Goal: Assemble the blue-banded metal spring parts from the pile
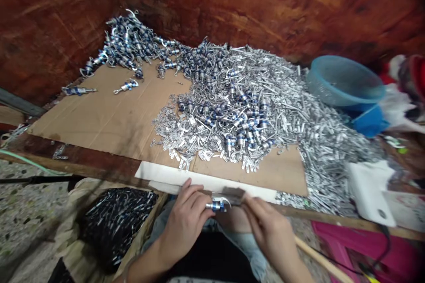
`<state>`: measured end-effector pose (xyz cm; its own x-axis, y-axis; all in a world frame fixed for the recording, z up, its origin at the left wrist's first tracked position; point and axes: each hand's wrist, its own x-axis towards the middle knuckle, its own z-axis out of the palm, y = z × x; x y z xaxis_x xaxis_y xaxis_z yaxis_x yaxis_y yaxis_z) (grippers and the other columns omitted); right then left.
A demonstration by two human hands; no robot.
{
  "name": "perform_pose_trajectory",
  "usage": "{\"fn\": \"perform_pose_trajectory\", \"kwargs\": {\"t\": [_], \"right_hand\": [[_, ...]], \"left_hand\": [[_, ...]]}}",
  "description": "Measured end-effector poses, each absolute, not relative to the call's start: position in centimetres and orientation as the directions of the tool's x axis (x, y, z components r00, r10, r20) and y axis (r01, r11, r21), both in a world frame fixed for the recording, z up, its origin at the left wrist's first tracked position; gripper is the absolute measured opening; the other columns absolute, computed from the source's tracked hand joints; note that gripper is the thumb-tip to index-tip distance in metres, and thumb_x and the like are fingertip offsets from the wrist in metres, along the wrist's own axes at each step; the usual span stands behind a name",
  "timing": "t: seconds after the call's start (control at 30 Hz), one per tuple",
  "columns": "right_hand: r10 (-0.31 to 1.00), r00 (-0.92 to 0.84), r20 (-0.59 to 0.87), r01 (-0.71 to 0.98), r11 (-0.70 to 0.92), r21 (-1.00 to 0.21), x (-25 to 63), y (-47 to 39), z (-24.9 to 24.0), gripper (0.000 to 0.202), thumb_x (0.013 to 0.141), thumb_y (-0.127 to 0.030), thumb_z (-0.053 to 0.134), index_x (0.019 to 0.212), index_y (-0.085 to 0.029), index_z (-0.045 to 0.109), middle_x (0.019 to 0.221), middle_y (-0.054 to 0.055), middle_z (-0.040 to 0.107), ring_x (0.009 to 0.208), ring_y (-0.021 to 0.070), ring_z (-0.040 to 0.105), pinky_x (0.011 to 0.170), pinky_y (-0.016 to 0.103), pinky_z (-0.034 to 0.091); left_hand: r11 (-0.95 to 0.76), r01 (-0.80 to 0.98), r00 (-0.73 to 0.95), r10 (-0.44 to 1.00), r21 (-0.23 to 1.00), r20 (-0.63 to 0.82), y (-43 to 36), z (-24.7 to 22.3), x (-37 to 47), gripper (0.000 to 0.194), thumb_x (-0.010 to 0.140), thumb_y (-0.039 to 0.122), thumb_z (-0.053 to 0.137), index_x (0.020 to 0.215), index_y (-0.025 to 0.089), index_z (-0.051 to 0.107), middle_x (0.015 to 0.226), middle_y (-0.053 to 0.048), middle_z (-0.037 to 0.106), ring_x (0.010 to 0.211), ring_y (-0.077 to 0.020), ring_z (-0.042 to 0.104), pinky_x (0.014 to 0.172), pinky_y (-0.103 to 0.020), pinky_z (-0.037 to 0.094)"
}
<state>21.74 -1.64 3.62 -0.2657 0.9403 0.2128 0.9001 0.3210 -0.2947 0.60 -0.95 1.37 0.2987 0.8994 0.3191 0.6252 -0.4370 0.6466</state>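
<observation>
Between its thumb and fingers, my left hand (pixel 182 216) pinches a small metal fitting (pixel 217 206) with a blue band and a curved, hook-like lever. It is at the front edge of the bench, just under a white strip (pixel 206 179). My right hand (pixel 268 225) is closed around a hammer; its pale wooden handle (pixel 318 256) runs down to the right behind the wrist. The blurred dark head (pixel 233 195) is right beside the fitting; whether they touch I cannot tell. Similar blue-banded fittings (pixel 245 128) lie heaped on cardboard (pixel 109 110) ahead.
Loose silver metal pieces (pixel 285 88) spread across the bench's right side. A blue plastic basin (pixel 345 82) stands there, and a white device (pixel 372 194) sits near the front right corner. An open sack of dark pieces (pixel 116 221) is below left. Reddish boards (pixel 265 4) wall the back.
</observation>
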Motion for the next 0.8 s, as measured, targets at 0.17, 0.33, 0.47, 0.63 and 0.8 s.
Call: {"fn": "perform_pose_trajectory", "kwargs": {"t": [0.17, 0.33, 0.47, 0.63, 0.8], "right_hand": [[0.885, 0.119, 0.451, 0.993, -0.108, -0.050, 29.4, 3.5, 1.3, 0.039, 0.089, -0.026, 0.037, 0.118, -0.013, 0.059, 0.085, 0.012, 0.063, 0.068, 0.0221, 0.055, 0.060, 0.032, 0.038], [0.863, 0.151, 0.482, 0.988, -0.148, -0.044, 31.4, 6.6, 0.8, 0.038, 0.087, -0.024, 0.036, 0.111, -0.013, 0.064, 0.091, 0.015, 0.061, 0.078, 0.0265, 0.053, 0.066, 0.037, 0.036], [0.900, -0.092, 0.426, 0.954, 0.202, -0.221, 24.8, 7.3, 2.4, 0.029, 0.089, -0.024, 0.040, 0.100, -0.014, 0.065, 0.096, 0.014, 0.058, 0.088, 0.0248, 0.051, 0.076, 0.037, 0.038], [0.899, -0.364, 0.244, 0.857, 0.425, -0.289, 17.0, 9.8, 3.2, 0.011, 0.085, -0.024, 0.054, 0.085, -0.024, 0.065, 0.087, 0.004, 0.060, 0.086, 0.0215, 0.050, 0.074, 0.034, 0.037], [0.909, -0.373, 0.186, 0.815, 0.417, -0.403, 16.7, 8.8, 4.1, 0.011, 0.087, -0.017, 0.049, 0.082, -0.019, 0.059, 0.084, 0.006, 0.059, 0.081, 0.0204, 0.051, 0.072, 0.034, 0.040]], "left_hand": [[-0.541, 0.583, 0.338, 0.840, 0.606, 0.425, -0.7, 0.8, 0.3, 0.018, 0.085, 0.015, 0.054, 0.097, 0.023, 0.065, 0.088, -0.001, 0.068, 0.095, -0.0202, 0.058, 0.101, -0.055, 0.037], [-0.586, 0.539, 0.356, 0.809, 0.605, 0.467, -0.5, 1.3, -0.2, 0.019, 0.085, 0.014, 0.054, 0.094, 0.023, 0.068, 0.084, -0.001, 0.069, 0.091, -0.0170, 0.060, 0.102, -0.049, 0.039], [-0.574, 0.516, 0.353, 0.819, 0.636, 0.453, -0.7, 2.3, -0.7, 0.021, 0.086, 0.011, 0.052, 0.094, 0.022, 0.068, 0.084, -0.001, 0.068, 0.083, -0.0133, 0.062, 0.100, -0.042, 0.042], [-0.580, 0.539, 0.359, 0.814, 0.611, 0.456, -0.7, 2.9, -1.0, 0.022, 0.085, 0.012, 0.053, 0.098, 0.022, 0.067, 0.087, -0.003, 0.067, 0.083, -0.0138, 0.062, 0.094, -0.039, 0.048], [-0.550, 0.545, 0.272, 0.830, 0.633, 0.487, -0.5, 3.2, -1.2, 0.016, 0.087, 0.016, 0.053, 0.095, 0.020, 0.066, 0.088, -0.003, 0.069, 0.088, -0.0149, 0.063, 0.088, -0.030, 0.052]]}}
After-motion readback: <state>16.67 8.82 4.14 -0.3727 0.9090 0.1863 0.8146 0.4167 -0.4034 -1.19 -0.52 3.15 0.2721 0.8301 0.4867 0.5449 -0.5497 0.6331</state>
